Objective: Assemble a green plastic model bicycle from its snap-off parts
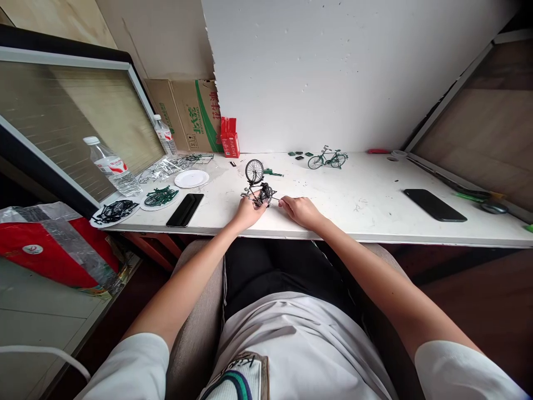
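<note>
Working a thin dark rod (275,199) against a black spoked model bicycle (265,195) is apparently under way: the bicycle is clamped in the left hand (249,213) over the white table (358,216), the rod seemingly pinched in the right hand (302,210). Steady alignment is probably required. Beyond, space is narrowed by a slim green plastic piece (273,173), then a green model bicycle (328,160).

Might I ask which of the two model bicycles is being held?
The black bicycle, in the left hand; the green bicycle stands farther back, with neither hand on it.
</note>
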Tool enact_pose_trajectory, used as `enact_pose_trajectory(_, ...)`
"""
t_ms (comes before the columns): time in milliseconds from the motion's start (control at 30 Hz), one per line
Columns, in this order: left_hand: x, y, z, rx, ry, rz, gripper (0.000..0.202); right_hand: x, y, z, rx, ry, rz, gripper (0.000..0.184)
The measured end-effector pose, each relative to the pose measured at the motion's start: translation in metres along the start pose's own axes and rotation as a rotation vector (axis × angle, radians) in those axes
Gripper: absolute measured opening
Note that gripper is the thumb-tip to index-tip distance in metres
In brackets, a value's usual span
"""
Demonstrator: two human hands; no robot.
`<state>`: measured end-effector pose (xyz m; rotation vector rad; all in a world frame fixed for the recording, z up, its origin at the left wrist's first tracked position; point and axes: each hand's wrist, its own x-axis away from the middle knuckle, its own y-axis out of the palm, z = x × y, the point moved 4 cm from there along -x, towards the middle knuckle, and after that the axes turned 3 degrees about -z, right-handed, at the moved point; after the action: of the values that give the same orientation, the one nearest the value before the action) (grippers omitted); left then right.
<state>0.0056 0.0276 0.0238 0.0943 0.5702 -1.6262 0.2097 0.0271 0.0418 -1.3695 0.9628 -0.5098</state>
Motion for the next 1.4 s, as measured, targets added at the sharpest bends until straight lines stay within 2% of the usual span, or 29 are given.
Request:
enact_pose_trajectory(100,-0.001,0.001,0.000,0.044,-0.014,0.009,0.036,0.000,-0.001,0.002,-0.104,0.006,0.040,0.039)
enact_pose_trajectory(233,-0.005,0.001,-0.007,0.127,-0.068,0.040,0.036,-0.001,-0.005,0.010,-0.409,0.019,0.123,0.041)
enact_pose_trajectory(367,-0.007,-0.001,-0.012,0.172,-0.075,0.098,0.050,-0.001,-0.009,0.019,-0.628,0.037,0.261,0.048)
enact_pose_trajectory(467,-0.006,-0.003,-0.009,0.205,-0.038,0.153,0.058,-0.001,-0.010,0.022,-0.688,0.019,0.324,0.048)
enact_pose_trajectory(600,-0.004,-0.002,0.001,0.245,0.011,0.121,0.051,-0.001,-0.006,0.022,-0.597,-0.012,0.333,0.045)
enact_pose_trajectory(767,0.000,0.001,0.010,0.308,-0.030,0.039,0.049,0.001,-0.003,0.015,-0.386,0.001,0.290,0.043)
enact_pose_trajectory(1000,0.004,0.004,0.015,0.327,-0.098,-0.131,0.054,0.008,-0.017,0.000,-0.301,-0.041,0.305,0.040)
enact_pose_trajectory(1200,0.004,0.003,0.016,0.330,-0.109,-0.111,0.055,0.011,-0.019,-0.006,-0.259,-0.084,0.277,0.035)
enact_pose_trajectory(1400,0.003,0.002,0.013,0.363,-0.109,-0.093,0.053,0.011,-0.021,-0.008,-0.262,-0.104,0.308,0.027)
